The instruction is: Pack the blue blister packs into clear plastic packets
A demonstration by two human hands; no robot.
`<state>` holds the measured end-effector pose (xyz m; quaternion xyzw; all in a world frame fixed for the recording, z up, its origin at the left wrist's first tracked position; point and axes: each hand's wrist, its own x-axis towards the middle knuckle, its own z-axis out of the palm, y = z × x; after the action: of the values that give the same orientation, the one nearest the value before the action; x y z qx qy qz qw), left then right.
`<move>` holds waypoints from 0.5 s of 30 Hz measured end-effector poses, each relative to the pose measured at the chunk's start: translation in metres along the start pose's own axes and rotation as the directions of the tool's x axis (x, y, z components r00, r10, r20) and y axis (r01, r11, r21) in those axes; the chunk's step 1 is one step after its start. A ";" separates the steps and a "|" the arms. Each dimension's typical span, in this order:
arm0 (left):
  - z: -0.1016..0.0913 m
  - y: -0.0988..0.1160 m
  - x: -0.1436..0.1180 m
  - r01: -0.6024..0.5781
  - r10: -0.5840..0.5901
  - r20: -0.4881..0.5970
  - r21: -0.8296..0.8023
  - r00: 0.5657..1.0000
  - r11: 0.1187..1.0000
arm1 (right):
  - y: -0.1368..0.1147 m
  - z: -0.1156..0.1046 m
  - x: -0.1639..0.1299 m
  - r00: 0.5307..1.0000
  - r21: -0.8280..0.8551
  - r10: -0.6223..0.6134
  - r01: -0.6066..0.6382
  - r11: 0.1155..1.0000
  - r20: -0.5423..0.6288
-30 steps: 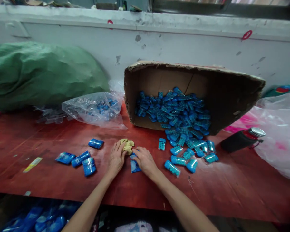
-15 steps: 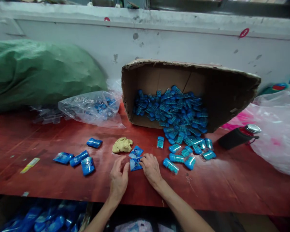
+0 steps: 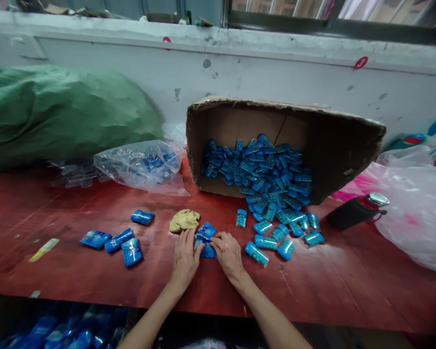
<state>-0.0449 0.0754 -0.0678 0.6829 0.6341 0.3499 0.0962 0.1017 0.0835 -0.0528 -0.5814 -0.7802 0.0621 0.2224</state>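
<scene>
My left hand [image 3: 185,257] and my right hand [image 3: 228,253] rest on the red table [image 3: 330,286], both touching a small blue packet [image 3: 205,250] between them. A second blue packet [image 3: 206,230] lies just behind it. A crumpled yellow cloth [image 3: 183,220] sits just beyond my left hand. To the right, blue clear-capped pill cases [image 3: 272,237] spill out of a tipped cardboard box [image 3: 240,116]. Several wrapped blue packets [image 3: 119,240] lie to the left.
A green sack [image 3: 58,111] fills the back left, with a clear plastic bag [image 3: 141,167] of items beside it. A dark bottle with a metal cap [image 3: 358,211] lies at right by a large clear bag [image 3: 417,203]. Blue packets fill a bin [image 3: 58,329] under the table's edge.
My left hand let go of the yellow cloth, drew back toward me, then came to the blue packet. My right hand pulled the packet slightly nearer and stays on it.
</scene>
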 end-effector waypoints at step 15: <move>-0.022 0.036 -0.018 0.663 -0.474 0.517 -0.716 0.713 0.217 | -0.020 -0.028 -0.017 0.967 0.886 0.173 -0.243 0.394 0.188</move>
<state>-0.0287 0.0457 -0.0371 0.2799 0.5554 0.4933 0.6081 0.0996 0.0567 -0.0251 -0.4611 -0.5522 0.5168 0.4642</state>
